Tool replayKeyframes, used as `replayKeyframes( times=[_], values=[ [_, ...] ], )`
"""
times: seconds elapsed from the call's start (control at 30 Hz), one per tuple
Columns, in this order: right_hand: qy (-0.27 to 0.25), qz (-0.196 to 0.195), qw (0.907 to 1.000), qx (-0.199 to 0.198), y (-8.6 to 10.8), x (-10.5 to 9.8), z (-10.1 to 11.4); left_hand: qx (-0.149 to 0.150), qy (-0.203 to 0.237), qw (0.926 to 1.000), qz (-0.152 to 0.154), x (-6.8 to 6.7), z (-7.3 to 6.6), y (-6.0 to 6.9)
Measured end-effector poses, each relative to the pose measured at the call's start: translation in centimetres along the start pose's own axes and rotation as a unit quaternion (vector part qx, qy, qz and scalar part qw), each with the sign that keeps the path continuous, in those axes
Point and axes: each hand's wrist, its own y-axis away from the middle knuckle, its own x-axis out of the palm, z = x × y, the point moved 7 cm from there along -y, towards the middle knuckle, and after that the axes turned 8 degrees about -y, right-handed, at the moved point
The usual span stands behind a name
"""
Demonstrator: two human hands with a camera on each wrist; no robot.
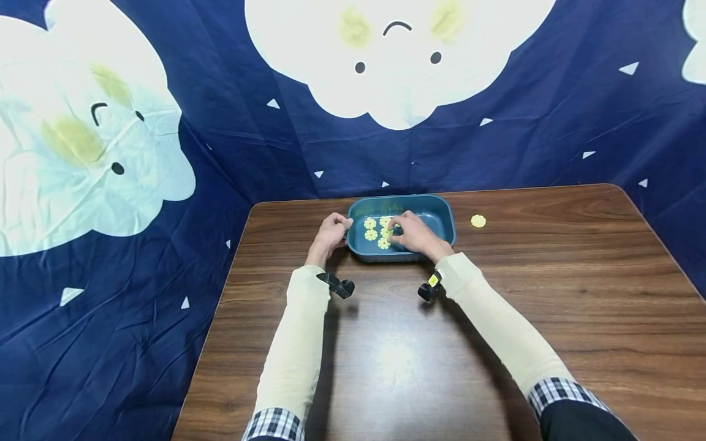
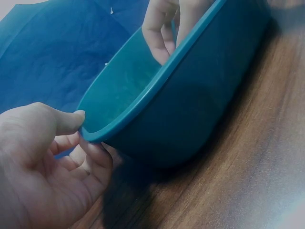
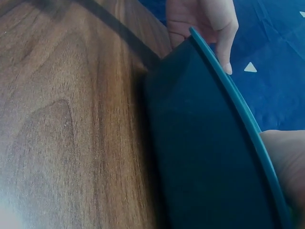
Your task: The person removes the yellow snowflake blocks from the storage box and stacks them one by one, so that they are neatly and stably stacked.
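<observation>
Five or more yellow flower-shaped pieces [image 1: 371,234] lie inside a teal basin [image 1: 441,223], grouped in its left and middle part. The basin sits close to the far edge of the brown worktop [image 1: 551,275], where a dark blue cloth [image 1: 220,135] rises just behind it. The left edge of the worktop is nearer to the basin than the right edge; the wider stretch of wood runs to the right, and another broad stretch lies on the near side, between the forearms. A single yellow piece [image 1: 478,221] rests on the wood just beyond the basin's right end.

Both arms reach forward, converging on the basin. The left hand [image 1: 331,233] grips its left end, thumb over the rim and the other fingers curled beneath it. The right hand [image 1: 413,233] reaches over the near rim from the right, bent down inside among the pieces, with thumb and fingers curved toward each other; whether they pinch a piece cannot be told.
</observation>
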Motion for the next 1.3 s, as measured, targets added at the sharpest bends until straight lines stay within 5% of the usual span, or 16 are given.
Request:
replayKeyframes(
  times=[0.7, 1.3],
  values=[
    [0.083, 0.027, 0.9961, -0.013, -1.3, 1.5, 0.6, -0.004, 0.001, 1.0, -0.002, 0.0, 0.1, -0.3],
    [0.086, 0.029, 0.9955, -0.025, -1.5, 1.7, 0.6, -0.004, 0.005, 1.0, -0.003, 0.0, 0.1, -0.3]
  ],
)
